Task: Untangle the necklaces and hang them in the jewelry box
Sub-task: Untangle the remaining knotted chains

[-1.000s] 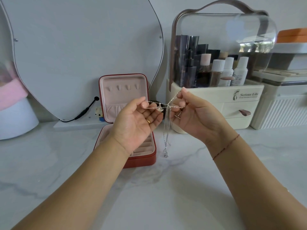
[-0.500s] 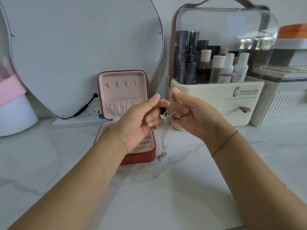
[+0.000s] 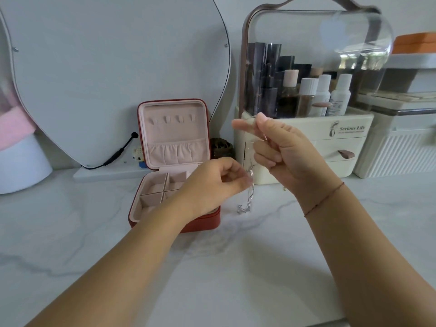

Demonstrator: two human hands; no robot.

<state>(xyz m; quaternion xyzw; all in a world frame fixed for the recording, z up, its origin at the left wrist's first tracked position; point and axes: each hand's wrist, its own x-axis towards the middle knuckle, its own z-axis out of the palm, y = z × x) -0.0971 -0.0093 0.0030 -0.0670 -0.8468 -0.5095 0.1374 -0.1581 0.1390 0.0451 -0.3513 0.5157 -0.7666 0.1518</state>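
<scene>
The necklaces (image 3: pixel 250 195) are thin silver chains, hanging in one twisted strand with a small bright tangle at the bottom, just above the white marble table (image 3: pixel 212 267). The right hand (image 3: pixel 283 152) pinches the top of the strand between thumb and forefinger, its other fingers curled in. Lower down, the left hand (image 3: pixel 212 185) closes its fingertips on the strand, though motion blur softens the contact. Just left of the strand sits the red jewelry box (image 3: pixel 173 133), open, its pink lid upright. Behind stand a mirror (image 3: pixel 118 67) and a clear-domed cosmetics organizer (image 3: pixel 349 138).
</scene>
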